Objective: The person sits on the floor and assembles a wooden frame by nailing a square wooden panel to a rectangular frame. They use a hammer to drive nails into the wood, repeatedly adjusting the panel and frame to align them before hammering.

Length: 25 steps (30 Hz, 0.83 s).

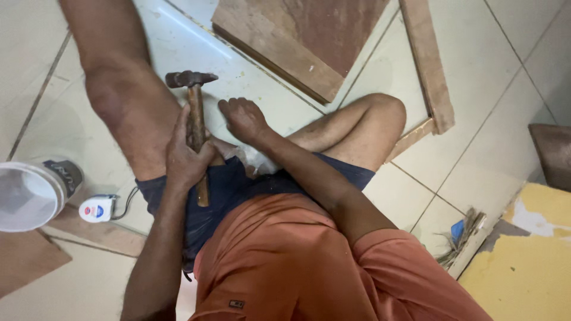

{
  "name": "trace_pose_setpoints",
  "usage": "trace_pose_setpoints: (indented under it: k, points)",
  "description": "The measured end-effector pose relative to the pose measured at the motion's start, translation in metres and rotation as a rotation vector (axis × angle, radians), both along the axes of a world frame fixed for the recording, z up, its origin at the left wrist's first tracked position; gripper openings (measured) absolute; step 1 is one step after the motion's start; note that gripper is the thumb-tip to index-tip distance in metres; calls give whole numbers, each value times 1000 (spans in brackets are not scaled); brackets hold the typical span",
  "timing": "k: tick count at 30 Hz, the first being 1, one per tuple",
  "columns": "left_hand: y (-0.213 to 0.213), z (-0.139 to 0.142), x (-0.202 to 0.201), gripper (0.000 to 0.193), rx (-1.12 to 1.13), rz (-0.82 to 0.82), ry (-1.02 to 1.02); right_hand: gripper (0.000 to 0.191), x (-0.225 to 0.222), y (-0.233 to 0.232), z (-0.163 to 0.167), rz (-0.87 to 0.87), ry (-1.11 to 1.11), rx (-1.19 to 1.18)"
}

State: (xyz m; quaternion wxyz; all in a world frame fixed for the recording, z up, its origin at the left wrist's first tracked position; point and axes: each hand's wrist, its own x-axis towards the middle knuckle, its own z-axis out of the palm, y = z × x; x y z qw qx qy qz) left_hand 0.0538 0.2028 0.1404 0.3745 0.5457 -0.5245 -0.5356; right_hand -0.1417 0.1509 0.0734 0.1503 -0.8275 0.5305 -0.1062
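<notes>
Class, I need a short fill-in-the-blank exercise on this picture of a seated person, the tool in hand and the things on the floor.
1. The left hand grips the wooden handle of a ____.
2. The right hand holds ____.
3. The white bucket stands at the ____ edge of the picture.
4. The wooden board lies on the ____ floor.

Missing words: hammer; nothing; left; tiled

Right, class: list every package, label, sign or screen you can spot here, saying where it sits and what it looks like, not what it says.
Round label: on a small white tape measure on the floor, far left, beside the person's leg; white with blue and red marks.
Small tag: on the orange shirt, bottom centre; dark rectangle.
White container: left edge, lying on its side; dark band with faint markings.
No signs or screens.
</notes>
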Motion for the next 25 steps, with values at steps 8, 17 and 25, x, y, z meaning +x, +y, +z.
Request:
trace_pose_setpoints:
  k: [8,17,25]
  points:
    - [-13,-1,-14,77,134,-2,-166,17,-25,22,-2,-623,-924,718]
    - [-41,-28,-39,47,146,-45,156,19,-32,36,-7,-746,-1621,920]
    - [-35,-36,-5,46,192,-24,110,21,-30,42,-16,-729,-1552,921]
